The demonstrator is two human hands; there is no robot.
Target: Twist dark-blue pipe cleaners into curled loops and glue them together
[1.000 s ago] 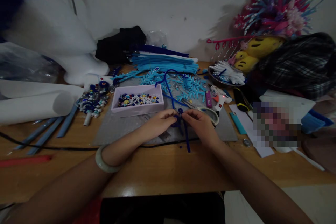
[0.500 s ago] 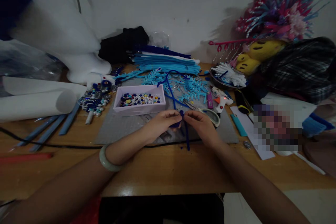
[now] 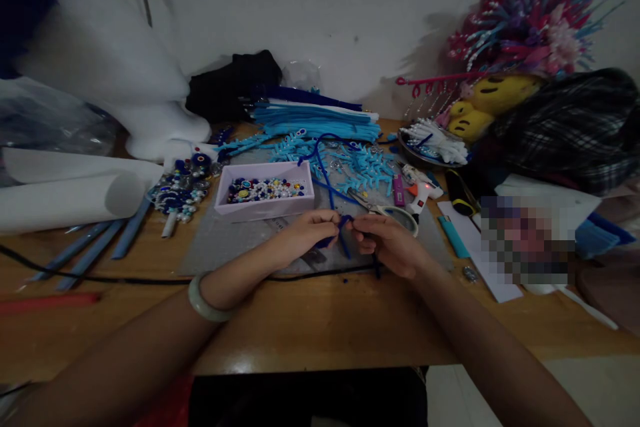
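Note:
My left hand (image 3: 306, 237), with a pale bangle (image 3: 203, 303) on its wrist, is closed on a dark blue pipe cleaner (image 3: 345, 245). Pinched around the same blue piece from the other side is my right hand (image 3: 395, 243). The pipe cleaner bends between the fingertips, and one end hangs below them. Part of it is hidden inside the left fingers. Scissors (image 3: 407, 217) with pale handles lie just behind my right hand. A white box (image 3: 265, 211) of mixed beads stands behind my left hand.
Light blue beaded sprigs (image 3: 370, 170) and bundled blue pipe cleaners (image 3: 315, 121) lie at the back. To the right are a glue gun (image 3: 424, 197), a purple box (image 3: 399, 190) and a teal lighter (image 3: 454, 237). A black cable (image 3: 165, 280) crosses the table. A white mannequin head (image 3: 100, 53) stands left.
My right hand has turned, and the blue end hanging under it has swung to the right. The pipe cleaner is now bent over between the fingertips. My left hand stays nearly in place.

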